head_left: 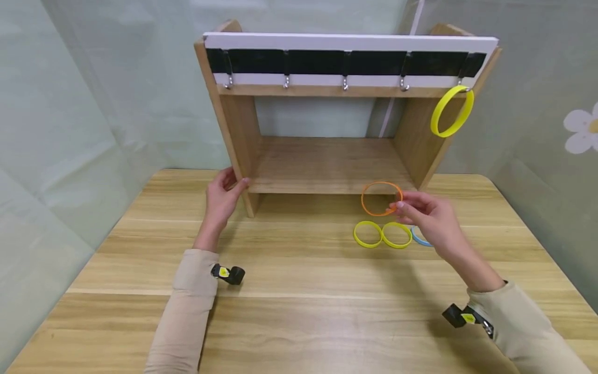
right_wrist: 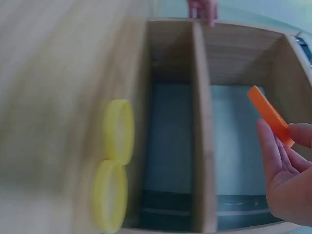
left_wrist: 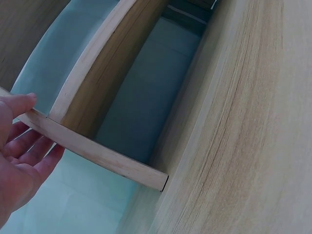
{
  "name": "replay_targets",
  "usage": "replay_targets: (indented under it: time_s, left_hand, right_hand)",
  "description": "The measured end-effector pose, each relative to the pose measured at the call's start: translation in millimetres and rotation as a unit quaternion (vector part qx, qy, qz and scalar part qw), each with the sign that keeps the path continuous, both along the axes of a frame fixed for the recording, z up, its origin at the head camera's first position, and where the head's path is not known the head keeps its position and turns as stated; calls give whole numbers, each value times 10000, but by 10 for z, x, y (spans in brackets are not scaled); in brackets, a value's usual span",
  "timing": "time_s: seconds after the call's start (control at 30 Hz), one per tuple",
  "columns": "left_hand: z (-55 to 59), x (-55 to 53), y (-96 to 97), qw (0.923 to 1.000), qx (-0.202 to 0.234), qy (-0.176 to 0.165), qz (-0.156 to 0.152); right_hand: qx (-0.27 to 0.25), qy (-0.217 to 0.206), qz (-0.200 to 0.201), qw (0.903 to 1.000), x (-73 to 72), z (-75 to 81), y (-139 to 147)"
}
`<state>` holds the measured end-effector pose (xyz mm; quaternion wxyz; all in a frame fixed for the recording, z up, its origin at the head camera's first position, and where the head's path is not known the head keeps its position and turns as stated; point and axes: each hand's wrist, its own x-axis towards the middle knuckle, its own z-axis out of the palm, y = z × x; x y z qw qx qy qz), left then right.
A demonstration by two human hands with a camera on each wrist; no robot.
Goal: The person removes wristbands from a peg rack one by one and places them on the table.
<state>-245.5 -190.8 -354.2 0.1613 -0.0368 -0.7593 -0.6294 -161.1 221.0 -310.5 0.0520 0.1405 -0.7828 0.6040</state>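
Note:
An orange silicone wristband (head_left: 382, 198) is pinched between the thumb and fingers of my right hand (head_left: 432, 218), lifted off the table before the lower board of a wooden shelf (head_left: 327, 161). In the right wrist view the band (right_wrist: 270, 116) appears edge-on. At the shelf's left side panel, my left hand (head_left: 221, 200) grips the edge, thumb on the front and fingers around the outer side (left_wrist: 22, 151). Two yellow wristbands (head_left: 367, 246) lie side by side on the table. A blue wristband (head_left: 420, 240) beside them is partly hidden by my right hand.
Across the shelf's top runs a white and black strip (head_left: 317, 62) with several metal hooks (head_left: 345, 83). A yellow wristband (head_left: 435, 117) hangs from the rightmost hook. Wooden table (head_left: 303, 322) extends in front, and a pale curtain (head_left: 117, 78) stands behind.

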Motion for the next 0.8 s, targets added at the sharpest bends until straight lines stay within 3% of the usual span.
replay_targets:
  time_s: [0.17,0.43,0.63,0.8]
  left_hand:
    - [1,5,2,10000,59,-23,-34]
    - [8,0,11,10000,40,53,11]
    - [11,8,16,9999,70,109,29]
    - [7,13,14,9999,93,94,38]
  right_hand:
    - [256,-810,256,9961,39,-180,59]
    - [430,-1875,927,9769,113,-487,151]
    - [521,-2316,1218,9637,161,-655,166]
    - [535,-2427,1435,9579,163,-742,176]
